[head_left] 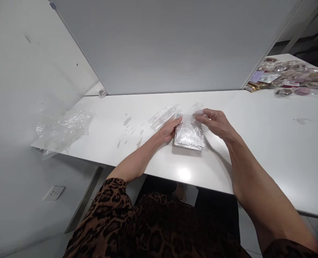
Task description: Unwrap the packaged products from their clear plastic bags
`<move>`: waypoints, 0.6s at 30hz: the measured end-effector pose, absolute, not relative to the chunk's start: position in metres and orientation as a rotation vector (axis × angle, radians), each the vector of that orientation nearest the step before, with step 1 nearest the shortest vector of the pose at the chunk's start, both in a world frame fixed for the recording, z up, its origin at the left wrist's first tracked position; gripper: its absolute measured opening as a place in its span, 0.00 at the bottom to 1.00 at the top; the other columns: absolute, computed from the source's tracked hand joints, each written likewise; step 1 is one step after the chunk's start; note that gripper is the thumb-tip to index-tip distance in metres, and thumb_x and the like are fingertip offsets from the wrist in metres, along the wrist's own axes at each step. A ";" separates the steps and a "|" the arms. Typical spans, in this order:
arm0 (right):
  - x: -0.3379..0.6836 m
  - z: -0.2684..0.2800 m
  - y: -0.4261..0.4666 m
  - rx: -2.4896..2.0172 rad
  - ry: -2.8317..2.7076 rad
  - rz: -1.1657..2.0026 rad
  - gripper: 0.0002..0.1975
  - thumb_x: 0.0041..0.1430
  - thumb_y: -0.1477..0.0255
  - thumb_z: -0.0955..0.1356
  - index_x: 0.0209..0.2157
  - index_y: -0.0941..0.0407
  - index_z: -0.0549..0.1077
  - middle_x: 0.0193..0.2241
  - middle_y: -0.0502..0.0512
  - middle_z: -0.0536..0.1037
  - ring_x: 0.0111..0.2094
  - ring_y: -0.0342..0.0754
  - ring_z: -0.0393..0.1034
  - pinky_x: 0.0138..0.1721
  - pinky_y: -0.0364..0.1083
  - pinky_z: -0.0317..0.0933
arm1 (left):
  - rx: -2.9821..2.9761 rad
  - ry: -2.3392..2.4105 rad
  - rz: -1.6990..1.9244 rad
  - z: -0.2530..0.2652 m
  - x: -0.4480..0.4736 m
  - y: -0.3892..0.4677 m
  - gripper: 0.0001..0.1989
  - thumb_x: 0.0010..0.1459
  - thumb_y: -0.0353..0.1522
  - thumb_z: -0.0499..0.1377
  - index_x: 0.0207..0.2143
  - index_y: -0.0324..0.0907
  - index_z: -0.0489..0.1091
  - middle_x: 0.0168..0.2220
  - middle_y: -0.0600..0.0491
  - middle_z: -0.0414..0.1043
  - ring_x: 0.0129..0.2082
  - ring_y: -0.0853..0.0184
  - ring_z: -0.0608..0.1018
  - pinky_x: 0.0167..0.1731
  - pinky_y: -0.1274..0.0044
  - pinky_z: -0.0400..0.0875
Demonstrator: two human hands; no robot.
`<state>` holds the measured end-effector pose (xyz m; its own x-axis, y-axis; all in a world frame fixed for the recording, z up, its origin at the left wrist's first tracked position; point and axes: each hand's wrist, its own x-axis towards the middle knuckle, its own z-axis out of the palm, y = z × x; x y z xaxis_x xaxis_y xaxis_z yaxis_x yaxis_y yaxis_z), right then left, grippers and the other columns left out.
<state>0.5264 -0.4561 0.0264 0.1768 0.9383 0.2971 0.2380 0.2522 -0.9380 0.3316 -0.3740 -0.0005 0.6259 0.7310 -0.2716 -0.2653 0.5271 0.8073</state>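
Observation:
A clear plastic packet (pixel 189 133) with crinkled, shiny contents is held between my hands, just over the white table. My left hand (pixel 169 129) is closed on its left edge, thumb on top. With thumb and fingertips pinched, my right hand (pixel 212 122) grips the loose plastic at the packet's upper right. What lies inside the packet I cannot make out through the glare. Beside my left hand, flat clear plastic bags (pixel 164 115) lie on the table, partly behind that hand.
A crumpled heap of clear plastic (pixel 63 130) sits at the table's left end. Many small wrapped packets (pixel 295 77) are piled at the far right. A grey partition (pixel 175 46) rises along the back edge of the white table (pixel 269 143). A wall socket (pixel 54 192) is at lower left.

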 end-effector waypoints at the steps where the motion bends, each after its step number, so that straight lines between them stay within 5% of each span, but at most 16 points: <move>1: 0.527 0.026 -0.455 -1.191 -1.249 0.747 0.22 0.50 0.48 0.78 0.29 0.53 0.80 0.32 0.54 0.80 0.36 0.49 0.73 0.46 0.52 0.71 | 0.835 0.646 0.624 -0.003 0.331 -0.374 0.10 0.58 0.33 0.71 0.39 0.37 0.76 0.31 0.51 0.79 0.34 0.65 0.81 0.49 0.70 0.73; 6: 0.537 0.029 -0.448 -1.063 -0.763 0.815 0.18 0.54 0.60 0.80 0.25 0.56 0.73 0.26 0.52 0.77 0.23 0.41 0.66 0.24 0.41 0.65 | 0.955 0.552 0.471 -0.002 0.325 -0.378 0.12 0.55 0.34 0.73 0.35 0.36 0.77 0.32 0.49 0.80 0.33 0.65 0.80 0.45 0.71 0.72; 11: 0.549 0.013 -0.435 -1.173 -0.346 0.824 0.10 0.53 0.77 0.77 0.29 0.57 0.72 0.27 0.48 0.74 0.26 0.40 0.67 0.24 0.39 0.67 | 0.928 0.547 0.488 0.006 0.326 -0.386 0.09 0.57 0.32 0.71 0.37 0.37 0.77 0.30 0.51 0.79 0.32 0.67 0.80 0.43 0.73 0.73; 15: 0.554 0.009 -0.434 -1.210 -0.223 0.625 0.05 0.59 0.72 0.71 0.37 0.52 0.71 0.35 0.48 0.73 0.30 0.41 0.69 0.25 0.39 0.63 | 0.855 0.633 0.698 0.005 0.329 -0.382 0.10 0.56 0.32 0.71 0.34 0.38 0.74 0.24 0.57 0.73 0.26 0.71 0.76 0.37 0.76 0.72; 18: 0.539 0.021 -0.445 -1.154 -0.597 0.426 0.12 0.61 0.61 0.72 0.45 0.47 0.72 0.46 0.51 0.75 0.44 0.47 0.72 0.37 0.45 0.70 | 0.883 0.662 0.865 0.002 0.330 -0.378 0.11 0.57 0.34 0.71 0.34 0.39 0.72 0.25 0.59 0.72 0.27 0.72 0.75 0.39 0.76 0.71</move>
<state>0.5392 -0.4454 0.0205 0.7706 0.5990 0.2177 -0.0110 0.3541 -0.9352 0.3301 -0.3780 0.0023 0.4978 0.8556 -0.1420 -0.3609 0.3533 0.8631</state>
